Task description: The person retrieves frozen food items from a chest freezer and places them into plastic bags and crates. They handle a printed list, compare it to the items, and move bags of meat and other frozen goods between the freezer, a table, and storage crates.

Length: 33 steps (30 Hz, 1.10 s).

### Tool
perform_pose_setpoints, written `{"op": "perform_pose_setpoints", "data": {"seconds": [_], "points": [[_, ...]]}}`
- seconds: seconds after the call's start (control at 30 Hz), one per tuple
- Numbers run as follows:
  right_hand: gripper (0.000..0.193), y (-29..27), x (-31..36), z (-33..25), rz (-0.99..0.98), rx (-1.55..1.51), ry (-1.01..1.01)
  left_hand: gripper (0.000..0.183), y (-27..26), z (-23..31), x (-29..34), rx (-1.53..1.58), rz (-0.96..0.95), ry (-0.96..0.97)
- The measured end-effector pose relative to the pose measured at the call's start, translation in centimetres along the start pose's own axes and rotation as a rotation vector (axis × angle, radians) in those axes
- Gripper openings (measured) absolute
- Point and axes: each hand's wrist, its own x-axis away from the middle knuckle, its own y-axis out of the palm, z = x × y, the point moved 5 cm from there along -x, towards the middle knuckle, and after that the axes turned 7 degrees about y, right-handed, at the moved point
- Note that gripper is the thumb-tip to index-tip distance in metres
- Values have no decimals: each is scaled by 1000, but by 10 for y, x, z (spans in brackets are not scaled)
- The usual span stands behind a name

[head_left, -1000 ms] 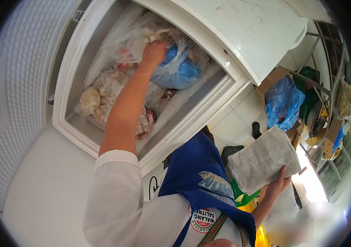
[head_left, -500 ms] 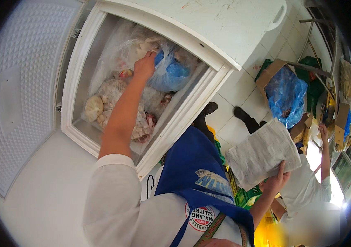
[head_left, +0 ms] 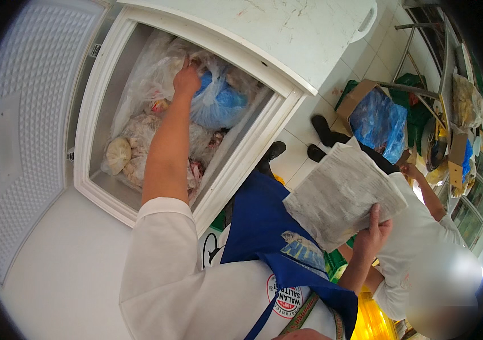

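Observation:
Inside the chest freezer (head_left: 105,212), my left hand (head_left: 186,80) rests against a clear plastic bag (head_left: 153,76) among the frozen packs. One of its fingers points outward over the plastic; the others are partly hidden, and I see nothing lifted in it. Just right of this hand lies a blue bundle (head_left: 224,105) in clear plastic. Nearer to me are a large bag of pale frozen meat (head_left: 142,133) and a small round pale bag (head_left: 118,156). My right hand (head_left: 373,231) grips a folded stack of newspaper (head_left: 343,195) by its edge, thumb on top.
The freezer's textured lid (head_left: 32,107) stands raised at the left; a white closed lid (head_left: 287,34) adjoins the far side. At right, a co-worker in a white shirt (head_left: 403,249) bends near a cardboard box (head_left: 357,99) lined with blue plastic and a metal rack (head_left: 417,90).
My left hand has shifted slightly farther in, one finger now stretched out. The newspaper has swung a little left. The co-worker has bent lower and brought an arm down.

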Motion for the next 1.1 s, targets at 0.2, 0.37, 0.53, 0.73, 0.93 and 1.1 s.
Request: {"op": "perform_pose_setpoints", "data": {"seconds": [0.2,0.37,0.53,0.73,0.93,1.1], "points": [[35,81,4,-30,-212,57,3,56,0,-17,-14,-32,-111,95],[36,120,-1,-40,-284,123,-14,46,19,-20,-7,-124,-62,170],[38,158,6,-51,-301,188,-42,42,18,-4,-1,100,-29,23],[40,187,18,-61,-313,269,-39,44,37,-20,-25,78,96,73],[39,223,36,-71,-326,270,45,33,32,2,-35,96,-12,-94],[32,246,38,-66,-365,290,26,44,32,20,18,145,92,175]]}}
